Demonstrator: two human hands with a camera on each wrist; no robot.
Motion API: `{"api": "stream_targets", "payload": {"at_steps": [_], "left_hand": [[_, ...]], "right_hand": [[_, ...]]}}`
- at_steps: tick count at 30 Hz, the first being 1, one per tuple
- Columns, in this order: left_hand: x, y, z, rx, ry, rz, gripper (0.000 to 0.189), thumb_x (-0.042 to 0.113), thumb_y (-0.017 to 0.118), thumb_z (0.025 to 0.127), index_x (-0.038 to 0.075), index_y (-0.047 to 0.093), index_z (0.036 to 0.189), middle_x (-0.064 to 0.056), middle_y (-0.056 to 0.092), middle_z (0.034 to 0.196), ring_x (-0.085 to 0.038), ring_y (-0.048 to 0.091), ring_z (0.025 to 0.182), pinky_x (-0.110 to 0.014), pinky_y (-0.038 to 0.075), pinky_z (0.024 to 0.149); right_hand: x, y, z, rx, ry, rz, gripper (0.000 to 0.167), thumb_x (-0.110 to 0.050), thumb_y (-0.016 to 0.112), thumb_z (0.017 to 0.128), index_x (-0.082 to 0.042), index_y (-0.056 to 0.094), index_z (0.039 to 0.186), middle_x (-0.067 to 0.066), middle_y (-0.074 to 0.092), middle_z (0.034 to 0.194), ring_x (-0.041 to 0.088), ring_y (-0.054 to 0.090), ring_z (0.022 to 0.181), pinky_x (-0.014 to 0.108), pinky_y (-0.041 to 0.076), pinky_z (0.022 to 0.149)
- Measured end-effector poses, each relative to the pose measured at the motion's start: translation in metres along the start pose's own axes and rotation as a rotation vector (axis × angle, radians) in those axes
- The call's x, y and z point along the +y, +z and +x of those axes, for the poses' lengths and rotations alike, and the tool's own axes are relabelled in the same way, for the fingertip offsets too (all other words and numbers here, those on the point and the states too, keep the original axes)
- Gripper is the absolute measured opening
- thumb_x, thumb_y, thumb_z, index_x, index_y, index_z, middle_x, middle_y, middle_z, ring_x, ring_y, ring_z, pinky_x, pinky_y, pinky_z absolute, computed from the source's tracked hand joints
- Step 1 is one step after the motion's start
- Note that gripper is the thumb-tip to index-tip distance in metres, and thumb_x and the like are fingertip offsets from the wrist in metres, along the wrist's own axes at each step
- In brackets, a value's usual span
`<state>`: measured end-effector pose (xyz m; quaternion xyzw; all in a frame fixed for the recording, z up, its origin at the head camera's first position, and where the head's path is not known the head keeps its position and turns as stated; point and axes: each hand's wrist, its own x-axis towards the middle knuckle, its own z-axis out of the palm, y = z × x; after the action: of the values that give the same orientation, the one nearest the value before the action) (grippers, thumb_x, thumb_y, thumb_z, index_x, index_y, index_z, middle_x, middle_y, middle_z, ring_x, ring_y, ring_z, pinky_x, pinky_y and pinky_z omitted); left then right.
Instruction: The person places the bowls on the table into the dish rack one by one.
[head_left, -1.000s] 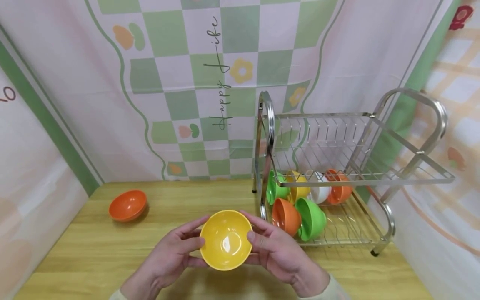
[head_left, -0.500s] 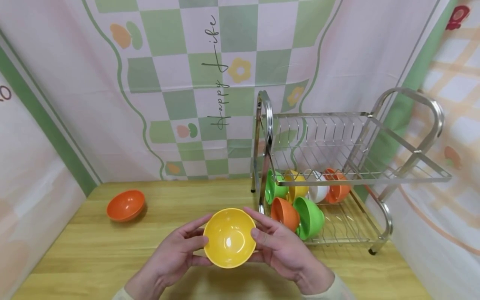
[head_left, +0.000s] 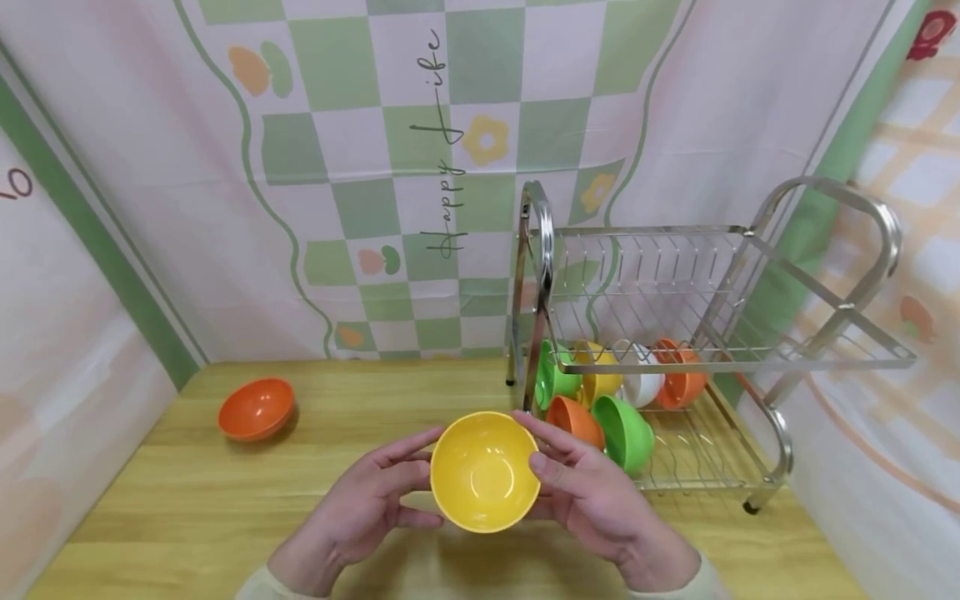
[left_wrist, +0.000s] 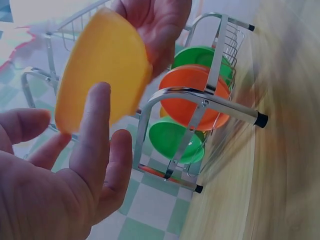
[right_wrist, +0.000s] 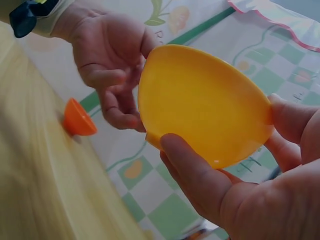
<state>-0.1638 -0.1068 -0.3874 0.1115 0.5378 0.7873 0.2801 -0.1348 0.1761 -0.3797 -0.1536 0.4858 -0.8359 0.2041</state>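
In the head view a yellow bowl (head_left: 486, 472) is held above the table, its hollow turned toward me. My right hand (head_left: 600, 504) grips it from the right, thumb on the rim and fingers behind the wall. At its left side my left hand (head_left: 367, 500) is spread, the thumb slightly off the rim. The left wrist view has these left fingers (left_wrist: 92, 140) loosely extended by the bowl's outside; whether one still touches is hard to tell. From the right wrist, the bowl's yellow underside (right_wrist: 205, 105) rests between the right thumb and fingers.
A two-tier metal dish rack (head_left: 720, 367) stands on the right. Its lower tier carries several tilted bowls, among them an orange bowl (head_left: 576, 423) and a green bowl (head_left: 624, 433) in front. Another orange bowl (head_left: 257, 408) sits on the wooden table (head_left: 187, 517) at the left.
The yellow bowl and both hands have shifted a little to the right. My left thumb, earlier on the rim, has come away from it, while the right hand keeps its grip.
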Motion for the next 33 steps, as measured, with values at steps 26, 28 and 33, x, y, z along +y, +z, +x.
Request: {"api": "stream_targets", "payload": {"at_steps": [26, 28, 33], "left_hand": [[-0.008, 0.034, 0.083, 0.112, 0.087, 0.171, 0.06, 0.003, 0.068, 0.093, 0.019, 0.05, 0.148, -0.019, 0.047, 0.14, -0.038, 0.055, 0.119, -0.046, 0.056, 0.09], [-0.009, 0.038, 0.088, 0.115, 0.086, 0.16, 0.06, 0.001, 0.068, 0.092, 0.019, 0.052, 0.147, -0.018, 0.048, 0.14, -0.037, 0.057, 0.117, -0.046, 0.056, 0.089], [-0.01, 0.046, 0.097, 0.115, 0.079, 0.145, 0.061, -0.002, 0.069, 0.09, 0.018, 0.053, 0.145, -0.019, 0.05, 0.137, -0.035, 0.062, 0.108, -0.046, 0.057, 0.088]], "right_hand": [[-0.071, -0.085, -0.07, -0.149, -0.31, 0.193, 0.054, 0.003, 0.015, 0.107, -0.01, 0.035, 0.155, 0.012, 0.043, 0.151, 0.034, 0.051, 0.128, 0.053, 0.045, 0.102], [-0.075, -0.091, -0.073, -0.16, -0.334, 0.187, 0.054, 0.004, 0.014, 0.107, -0.01, 0.033, 0.155, 0.013, 0.042, 0.151, 0.036, 0.052, 0.127, 0.055, 0.044, 0.102], [-0.084, -0.105, -0.082, -0.139, -0.372, 0.152, 0.054, 0.005, 0.013, 0.106, -0.007, 0.026, 0.157, 0.014, 0.041, 0.151, 0.037, 0.052, 0.127, 0.056, 0.045, 0.101]]}}
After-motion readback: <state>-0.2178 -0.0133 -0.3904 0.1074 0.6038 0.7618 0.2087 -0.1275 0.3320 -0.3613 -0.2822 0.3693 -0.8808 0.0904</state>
